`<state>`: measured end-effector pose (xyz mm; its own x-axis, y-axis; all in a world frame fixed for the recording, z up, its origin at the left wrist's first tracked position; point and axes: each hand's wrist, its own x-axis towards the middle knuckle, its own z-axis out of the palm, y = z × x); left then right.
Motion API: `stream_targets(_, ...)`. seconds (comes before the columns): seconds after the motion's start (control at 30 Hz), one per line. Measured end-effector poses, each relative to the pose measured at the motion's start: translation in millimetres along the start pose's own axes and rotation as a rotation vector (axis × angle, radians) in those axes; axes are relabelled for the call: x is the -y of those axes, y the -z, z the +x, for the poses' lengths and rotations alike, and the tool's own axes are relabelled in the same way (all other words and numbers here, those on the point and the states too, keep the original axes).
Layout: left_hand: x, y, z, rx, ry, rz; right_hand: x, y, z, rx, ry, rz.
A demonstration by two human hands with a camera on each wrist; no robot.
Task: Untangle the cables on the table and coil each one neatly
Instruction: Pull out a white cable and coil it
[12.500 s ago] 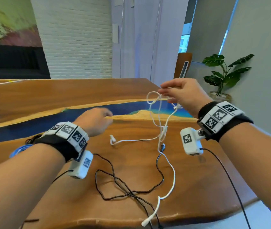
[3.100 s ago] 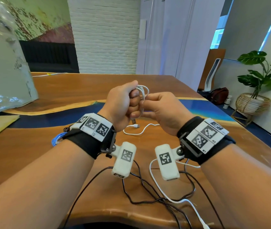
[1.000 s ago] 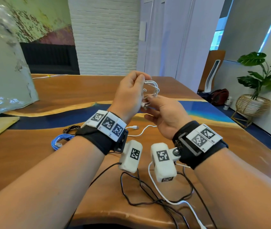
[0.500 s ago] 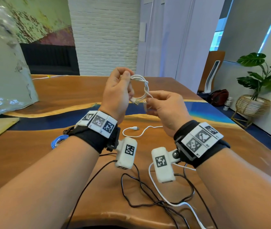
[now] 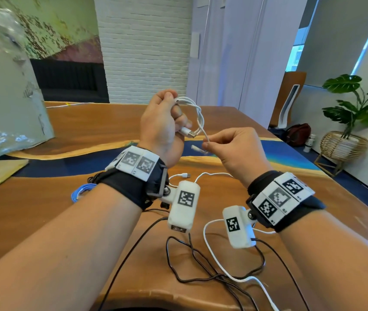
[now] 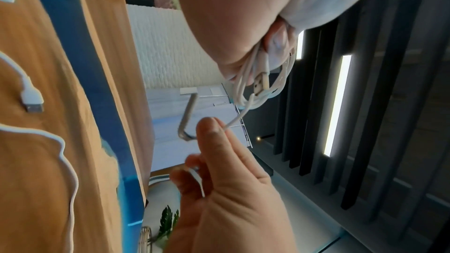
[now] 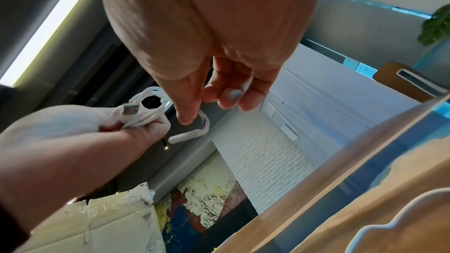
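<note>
The white cable coil [image 5: 192,115] hangs at upper centre of the head view, its loops bunched in the left hand [image 5: 160,129], whose curled fingers clamp them with the USB plug [image 5: 188,133] poking out below; the free tail runs down-right from the coil to the nearer right hand [image 5: 234,151], which pinches it between thumb and forefinger, while a black cable [image 5: 201,261] lies loose at lower centre on the table [image 5: 44,198]

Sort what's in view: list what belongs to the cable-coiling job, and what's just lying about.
Job:
- white cable coil, gripped by left hand
- its loose tail, pinched by right hand
- second white cable on table
- black cable, tangled with it
- blue cable

Lying about:
- plastic-wrapped box
- potted plant
- bag on floor
</note>
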<state>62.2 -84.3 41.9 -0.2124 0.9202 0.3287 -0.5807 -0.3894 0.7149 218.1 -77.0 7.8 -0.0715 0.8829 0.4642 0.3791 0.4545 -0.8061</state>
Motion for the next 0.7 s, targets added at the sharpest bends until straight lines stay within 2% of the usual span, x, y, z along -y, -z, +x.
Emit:
stream_targets(0.07, 2.8, -1.8, -1.0, -0.002, 0.031, -0.044, 0.9, -6.9, -1.1, -0.012, -0.039, 0.061)
stream_targets(0.2, 4.2, -1.7, 1.0, -0.011, 0.042, -0.035, 5.4, -23.0, -9.2, 0.027, -0.245, 0.503)
stream_targets(0.27, 4.3, 1.1, 3.5, -0.026, 0.011, 0.019, 6.4, -27.6, -10.2, 0.041, -0.299, 0.617)
stream_targets(0.4, 8.7, 8.9, 4.3, -0.061, -0.076, 0.198, 10.6, -32.0, -9.8, 0.007, -0.32, 0.643)
stream_targets(0.53, 11.7, 6.4, 0.7, -0.067, -0.07, 0.183, 11.4, -36.4, -11.8, 0.022, -0.29, 0.595)
stream_targets(0.6, 11.9, 5.1, 0.7, -0.057, -0.064, 0.157, 13.2, -39.0, -12.9, 0.037, -0.314, 0.655)
stream_targets(0.7, 12.4, 6.6, 2.5, -0.04, -0.066, 0.152, 18.8, -36.5, -12.5, 0.034, -0.428, 0.861)
